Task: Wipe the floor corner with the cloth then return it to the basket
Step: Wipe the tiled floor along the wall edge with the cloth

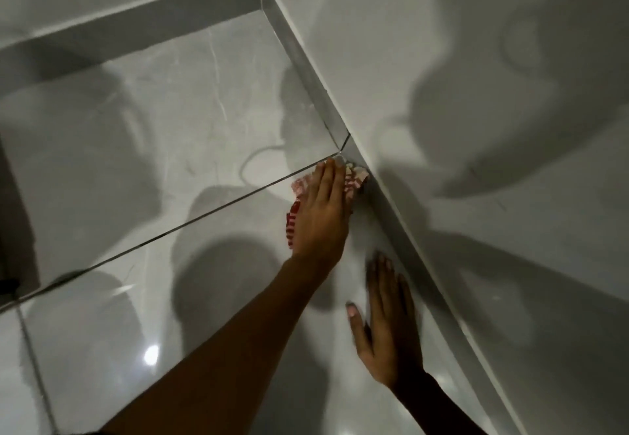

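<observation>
A red-and-white striped cloth (pixel 355 177) lies on the glossy grey floor tile (pixel 136 128), right against the skirting (pixel 384 216) of the right-hand wall. My left hand (pixel 321 216) lies flat on top of the cloth with fingers stretched out, pressing it down; most of the cloth is hidden beneath it. My right hand (pixel 386 322) rests palm down on the tile nearer to me, beside the same skirting, fingers apart and holding nothing. The floor corner (pixel 262 8) where the two walls meet is farther off, at the top. No basket is in view.
White walls (pixel 442 60) rise on the right and at the back, each with a grey skirting strip. A dark grout line (pixel 190 223) crosses the floor diagonally. A dark object (pixel 6 286) shows at the left edge. Shadows and light glare lie over the tiles.
</observation>
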